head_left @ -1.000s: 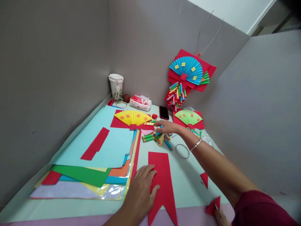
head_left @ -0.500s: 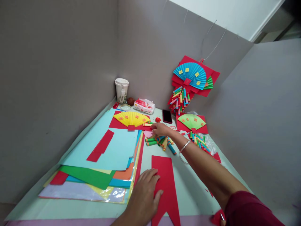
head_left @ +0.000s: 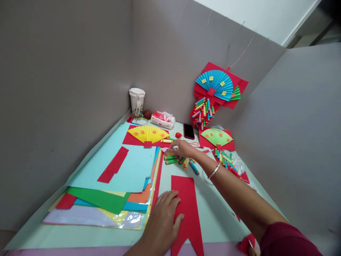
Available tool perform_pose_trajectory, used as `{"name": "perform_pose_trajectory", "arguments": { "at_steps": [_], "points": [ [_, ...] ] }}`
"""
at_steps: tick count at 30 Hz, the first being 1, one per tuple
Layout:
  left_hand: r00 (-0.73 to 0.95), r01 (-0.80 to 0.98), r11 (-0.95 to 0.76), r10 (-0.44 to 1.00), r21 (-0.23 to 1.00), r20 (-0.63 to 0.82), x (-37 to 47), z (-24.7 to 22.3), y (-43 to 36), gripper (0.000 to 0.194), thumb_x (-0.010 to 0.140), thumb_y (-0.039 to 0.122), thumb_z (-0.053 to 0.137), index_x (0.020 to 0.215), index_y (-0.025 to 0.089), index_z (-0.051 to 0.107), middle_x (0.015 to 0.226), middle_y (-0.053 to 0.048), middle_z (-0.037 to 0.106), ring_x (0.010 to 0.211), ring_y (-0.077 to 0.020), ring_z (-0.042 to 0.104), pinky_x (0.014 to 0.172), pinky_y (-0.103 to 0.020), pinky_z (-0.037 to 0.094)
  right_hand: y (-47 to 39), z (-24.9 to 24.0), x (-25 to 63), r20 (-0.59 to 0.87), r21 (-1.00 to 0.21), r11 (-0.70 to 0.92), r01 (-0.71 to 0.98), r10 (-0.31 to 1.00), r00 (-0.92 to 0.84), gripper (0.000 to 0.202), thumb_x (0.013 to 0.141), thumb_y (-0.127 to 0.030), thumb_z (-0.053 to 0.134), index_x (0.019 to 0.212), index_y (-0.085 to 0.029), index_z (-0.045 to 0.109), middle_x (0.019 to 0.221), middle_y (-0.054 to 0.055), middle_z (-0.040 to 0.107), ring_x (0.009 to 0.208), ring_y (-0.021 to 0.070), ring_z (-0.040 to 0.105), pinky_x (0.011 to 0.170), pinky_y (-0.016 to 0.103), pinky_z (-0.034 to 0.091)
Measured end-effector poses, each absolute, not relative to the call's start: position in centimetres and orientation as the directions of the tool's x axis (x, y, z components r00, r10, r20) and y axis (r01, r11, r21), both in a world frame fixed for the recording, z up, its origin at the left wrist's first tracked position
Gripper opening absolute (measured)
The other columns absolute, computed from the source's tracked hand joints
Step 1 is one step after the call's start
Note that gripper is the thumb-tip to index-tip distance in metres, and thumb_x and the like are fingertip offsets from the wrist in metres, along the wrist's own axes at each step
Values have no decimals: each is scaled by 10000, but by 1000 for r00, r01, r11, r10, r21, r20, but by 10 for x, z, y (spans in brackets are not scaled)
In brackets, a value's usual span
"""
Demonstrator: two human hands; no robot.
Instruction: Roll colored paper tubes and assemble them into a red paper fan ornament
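Note:
My left hand [head_left: 162, 220] lies flat with its fingers out on the left edge of a red paper banner [head_left: 186, 209], which has a notched lower end. Farther forward, my right hand [head_left: 182, 148] reaches to a pile of coloured rolled paper tubes [head_left: 186, 161]. Its fingers are bent together at a small pink piece of paper [head_left: 164, 150]; what lies between the fingertips is hidden. Just beyond that hand, a yellow pleated paper fan [head_left: 148, 134] rests on red paper. Left of my left hand are stacked coloured sheets [head_left: 138, 170] with a red strip [head_left: 113, 165] on top.
A blue fan decoration [head_left: 215, 85] hangs on the grey partition above a green fan [head_left: 216, 137]. Along the back stand a lidded cup [head_left: 137, 102], a tissue pack [head_left: 163, 120] and a phone [head_left: 189, 131]. Another person's fingers [head_left: 254, 251] show at lower right by red paper.
My right hand has shifted slightly left over the tubes and now covers more of the pink paper. My left hand keeps its place on the red banner.

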State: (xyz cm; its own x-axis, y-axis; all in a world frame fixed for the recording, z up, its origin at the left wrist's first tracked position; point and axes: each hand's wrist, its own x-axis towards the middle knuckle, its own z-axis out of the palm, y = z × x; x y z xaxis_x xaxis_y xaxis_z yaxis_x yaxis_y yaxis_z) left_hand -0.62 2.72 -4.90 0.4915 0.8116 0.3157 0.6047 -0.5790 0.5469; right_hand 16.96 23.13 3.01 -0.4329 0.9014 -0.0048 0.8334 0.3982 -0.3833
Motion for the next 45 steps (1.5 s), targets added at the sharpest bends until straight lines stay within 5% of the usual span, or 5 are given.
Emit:
{"name": "perform_pose_trajectory", "arguments": {
  "at_steps": [12,21,30,35,45],
  "points": [
    [479,593,-579,812,560,333,-7,-49,27,337,796,115,586,1123,152,661,1286,-157,647,1200,-306,596,1014,-525,505,253,47,211,110,-416,169,893,985,-135,225,829,-179,521,1011,-145,649,929,93,705,828,208,625,698,260,438],
    [436,560,-552,830,618,347,-7,-55,26,374,812,141,575,1180,175,628,1283,-145,653,1205,-302,599,1010,-509,510,266,54,175,-46,-561,229,795,951,-305,213,797,-152,506,952,-148,652,971,77,703,909,195,624,773,256,459],
    [45,81,-34,999,996,30,-5,-36,35,495,881,422,560,1283,160,439,1214,-155,654,1014,-226,690,873,-381,557,195,75,161,-483,-793,137,594,452,-750,142,744,-238,679,865,-187,627,723,-53,615,653,96,570,596,184,450],
    [99,38,134,986,990,-137,-6,-27,37,281,880,483,540,848,206,573,807,-53,752,801,-237,729,731,-320,540,178,69,153,-522,-785,186,591,315,-793,132,790,-241,669,906,-187,638,752,-52,634,685,100,584,604,185,435],
    [134,49,129,982,990,-135,-6,-27,36,293,877,484,527,787,214,599,638,-9,710,690,-222,723,639,-264,503,282,44,165,-158,-241,238,941,947,-280,268,913,-292,616,1136,-143,626,1160,106,647,1033,233,624,896,408,499]
  ]
}}
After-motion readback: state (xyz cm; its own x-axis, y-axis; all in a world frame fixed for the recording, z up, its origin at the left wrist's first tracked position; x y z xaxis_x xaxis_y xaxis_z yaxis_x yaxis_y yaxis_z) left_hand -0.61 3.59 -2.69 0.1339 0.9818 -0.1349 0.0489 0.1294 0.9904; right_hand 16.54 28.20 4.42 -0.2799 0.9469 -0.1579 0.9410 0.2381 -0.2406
